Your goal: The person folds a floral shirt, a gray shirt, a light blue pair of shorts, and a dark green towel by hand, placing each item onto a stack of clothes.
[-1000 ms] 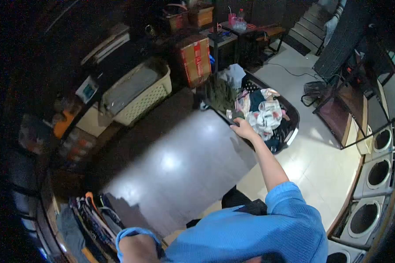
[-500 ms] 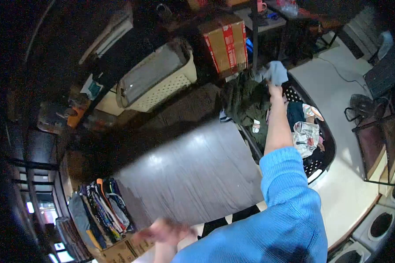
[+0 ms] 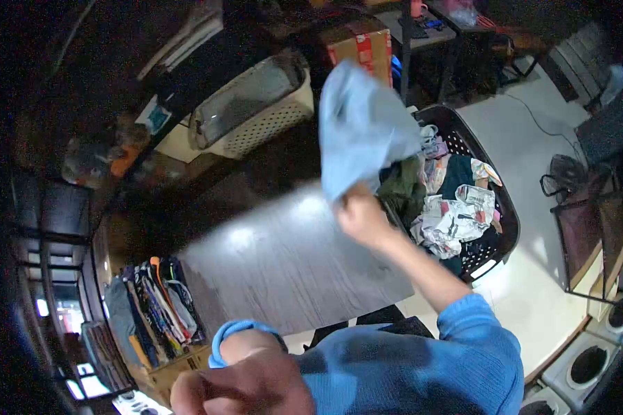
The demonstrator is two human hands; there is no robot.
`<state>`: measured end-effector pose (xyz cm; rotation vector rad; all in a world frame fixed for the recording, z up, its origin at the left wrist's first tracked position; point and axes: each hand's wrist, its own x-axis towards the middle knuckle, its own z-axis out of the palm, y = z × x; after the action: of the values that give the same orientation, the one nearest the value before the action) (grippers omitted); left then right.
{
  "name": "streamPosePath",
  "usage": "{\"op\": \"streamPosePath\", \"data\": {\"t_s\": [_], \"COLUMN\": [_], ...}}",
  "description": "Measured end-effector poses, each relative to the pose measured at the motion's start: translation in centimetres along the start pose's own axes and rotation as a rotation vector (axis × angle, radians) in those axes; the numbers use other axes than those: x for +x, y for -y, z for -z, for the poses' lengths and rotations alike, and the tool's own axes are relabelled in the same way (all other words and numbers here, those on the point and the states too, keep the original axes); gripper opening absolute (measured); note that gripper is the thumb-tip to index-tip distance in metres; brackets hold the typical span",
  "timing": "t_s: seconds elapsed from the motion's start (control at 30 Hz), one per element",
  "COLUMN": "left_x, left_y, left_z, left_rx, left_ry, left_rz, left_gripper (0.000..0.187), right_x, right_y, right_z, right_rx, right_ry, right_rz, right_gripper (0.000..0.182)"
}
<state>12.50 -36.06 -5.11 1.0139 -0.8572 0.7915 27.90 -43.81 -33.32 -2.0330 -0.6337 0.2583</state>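
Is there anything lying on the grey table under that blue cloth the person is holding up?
Nothing visible. The right hand grips the light blue cloth above the grey table, whose top looks bare there. The folded stack sits at its far left end.

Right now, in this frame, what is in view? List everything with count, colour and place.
Cloth: one, light blue, held up above the table's far edge.
Laundry basket: one, black, on the floor right of the table, full of mixed clothes.
Table: one, dark grey, centre.
Cream basket: one, cream, beyond the table.
Cardboard box: one, brown with red tape, top centre.
Folded clothes: one row, mixed colours, at the table's left end.
Washing machines: at least two, white, lower right.
Right hand: gripping the cloth, blue sleeve.
Left hand: blurred, near the lens at the bottom; whether it holds anything is unclear.
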Motion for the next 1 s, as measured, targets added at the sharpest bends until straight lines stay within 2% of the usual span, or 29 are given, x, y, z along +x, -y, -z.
{"op": "streamPosePath", "data": {"t_s": [0.03,0.07,0.1,0.13,0.2,0.23,0.3,0.33,0.37,0.4,0.47,0.5,0.53,0.57,0.6,0.63,0.67,0.7,0.73,0.8,0.83,0.9,0.97,1.0], "left_x": [1.0,0.4,0.4,0.5,0.7,0.5,0.2,0.0,-0.3,-0.6,-1.6,-2.2,-3.0,-4.3,-5.5,-8.2,-11.0,-13.9,-15.8,-20.4,-21.0,-19.3,-16.1,-13.8], "left_y": [-0.4,-4.1,-5.7,-6.4,-7.1,-7.7,-9.3,-10.3,-11.3,-12.2,-13.2,-13.1,-12.2,-10.6,-8.9,-9.3,-9.7,-6.0,-4.2,-0.3,0.7,0.9,-1.4,-3.2], "left_z": [-1.3,-0.7,-0.9,-0.9,-0.5,-0.4,-0.5,-0.6,-0.7,-0.5,0.2,1.0,2.5,4.0,5.5,7.8,10.2,12.1,13.4,16.0,17.0,19.3,22.7,24.6], "left_rx": [-0.281,-0.861,-1.022,-0.874,-0.291,-0.035,0.245,0.376,0.514,0.644,0.925,1.094,1.306,1.235,1.16,1.253,1.392,1.254,1.227,1.242,1.366,1.215,1.247,1.148], "left_ry": [-0.061,-0.148,-0.188,-0.125,0.052,0.108,0.162,0.178,0.19,0.2,0.152,0.025,-0.278,-0.324,-0.372,-0.117,0.139,0.032,0.049,-0.061,-0.001,-0.107,-0.24,-0.339], "left_rz": [0.016,0.326,0.416,0.361,0.115,-0.01,-0.16,-0.236,-0.319,-0.412,-0.656,-0.884,-1.061,-0.98,-0.903,-0.418,0.069,0.279,0.649,0.943,0.899,1.049,0.574,0.521], "left_gripper": [0.047,0.044,0.044,0.044,0.044,0.044,0.044,0.044,0.044,0.044,0.044,0.044,0.062,0.041,0.025,0.027,0.034,0.043,0.062,0.08,0.088,0.065,0.042,0.031], "right_x": [-2.8,-5.2,-7.5,-9.9,-13.9,-13.8,-12.5,-11.6,-11.3,-10.0,-6.6,-5.8,-5.0,-3.7,-3.0,-2.1,-1.2,-0.5,-0.3,-0.5,-0.4,-0.8,-0.3,0.4], "right_y": [0.1,0.6,0.5,0.4,-1.7,-0.9,0.7,1.0,0.2,-0.7,-1.6,-2.3,-3.2,-4.4,-5.9,-5.4,-4.2,-2.4,1.4,10.4,14.3,20.9,24.0,25.0], "right_z": [-3.7,-6.1,-8.4,-10.8,-13.9,-13.1,-11.3,-10.8,-10.8,-10.3,-7.8,-6.9,-5.9,-5.0,-4.6,-4.7,-4.8,-4.8,-5.0,-5.6,-5.9,-6.2,-6.0,-5.1], "right_rx": [-0.086,0.086,0.092,0.099,-0.164,-0.112,-0.023,0.042,0.09,0.075,-0.333,-0.564,-0.793,-0.89,-0.985,-0.816,-0.646,-0.475,-0.457,-0.442,-0.443,-0.572,-0.684,-0.75], "right_ry": [-0.106,0.022,0.085,0.148,0.192,0.442,0.94,0.961,0.764,0.543,0.39,0.281,0.165,0.302,0.191,0.231,0.263,0.289,0.214,0.135,0.122,0.118,-0.05,-0.134], "right_rz": [0.205,0.147,0.182,0.216,0.471,0.371,0.152,0.044,0.108,0.29,0.418,0.458,0.492,0.407,0.522,0.369,0.219,0.074,0.172,0.392,0.519,0.727,0.819,0.823], "right_gripper": [0.023,0.023,0.023,0.024,0.026,0.025,0.024,0.023,0.024,0.022,0.046,0.044,0.042,0.042,0.041,0.039,0.038,0.036,0.033,0.026,0.023,0.019,0.013,0.014]}}
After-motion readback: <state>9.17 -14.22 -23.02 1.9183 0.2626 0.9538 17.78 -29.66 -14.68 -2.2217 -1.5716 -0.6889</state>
